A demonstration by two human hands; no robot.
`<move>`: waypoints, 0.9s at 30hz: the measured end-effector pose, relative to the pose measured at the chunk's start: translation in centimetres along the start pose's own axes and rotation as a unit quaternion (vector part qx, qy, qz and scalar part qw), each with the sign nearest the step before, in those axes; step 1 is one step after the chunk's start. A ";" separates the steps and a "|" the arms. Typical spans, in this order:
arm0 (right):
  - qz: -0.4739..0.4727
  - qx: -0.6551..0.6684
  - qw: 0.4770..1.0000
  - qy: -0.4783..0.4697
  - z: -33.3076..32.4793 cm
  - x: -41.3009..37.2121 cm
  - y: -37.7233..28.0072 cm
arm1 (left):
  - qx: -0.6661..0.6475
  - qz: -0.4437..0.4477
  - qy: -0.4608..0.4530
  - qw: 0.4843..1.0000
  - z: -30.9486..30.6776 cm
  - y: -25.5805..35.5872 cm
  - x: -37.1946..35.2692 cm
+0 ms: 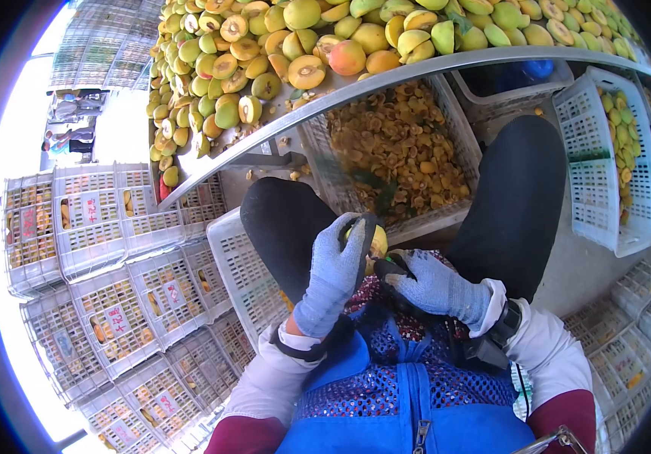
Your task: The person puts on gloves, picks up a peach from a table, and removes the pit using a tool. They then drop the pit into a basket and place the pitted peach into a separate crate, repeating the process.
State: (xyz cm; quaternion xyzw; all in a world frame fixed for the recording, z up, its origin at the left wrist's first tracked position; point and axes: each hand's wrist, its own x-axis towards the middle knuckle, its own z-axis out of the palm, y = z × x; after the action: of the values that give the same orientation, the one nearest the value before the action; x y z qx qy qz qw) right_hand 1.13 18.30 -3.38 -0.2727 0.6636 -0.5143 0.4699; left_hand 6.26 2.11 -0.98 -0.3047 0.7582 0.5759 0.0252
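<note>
In my gloved left hand (333, 266) is a yellow-green peach (378, 242), held low between my knees. The dark-tipped fingers of that glove wrap its left side. My right hand (433, 283), gloved the same way, is closed close against the fruit's lower right. A small bit of green shows at its fingertips, but what it grips is mostly hidden. Ahead of both hands, a metal-edged table (318, 106) carries a heap of peaches (306, 72), many cut open with brown centres showing.
Under the table sits a crate of brown-orange pits and scraps (405, 151). A white crate of yellow-green fruit (619, 151) stands at right. Stacked crates (117, 318) fill the left, with another white crate (238, 265) by my left knee. Distant people (72, 140) appear upper left.
</note>
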 end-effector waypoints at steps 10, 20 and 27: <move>0.162 0.247 0.955 -0.035 0.1 -0.1 0.2 | 0.039 -0.018 -0.017 0.999 0.8 0.0 0.5; 0.080 0.059 0.995 -0.009 -0.8 0.2 -0.8 | -0.020 -0.005 0.026 0.999 1.4 -0.7 0.7; -0.021 -0.115 0.989 0.095 0.4 -0.1 -0.5 | -0.083 0.087 0.131 0.984 2.4 0.1 -0.6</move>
State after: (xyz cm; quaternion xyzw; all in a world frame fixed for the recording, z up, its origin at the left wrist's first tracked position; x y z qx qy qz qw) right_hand 1.51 18.03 -2.84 -0.2889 0.7539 -0.4682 0.3591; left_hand 5.98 4.51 -1.43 -0.3108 0.7281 0.5923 -0.1499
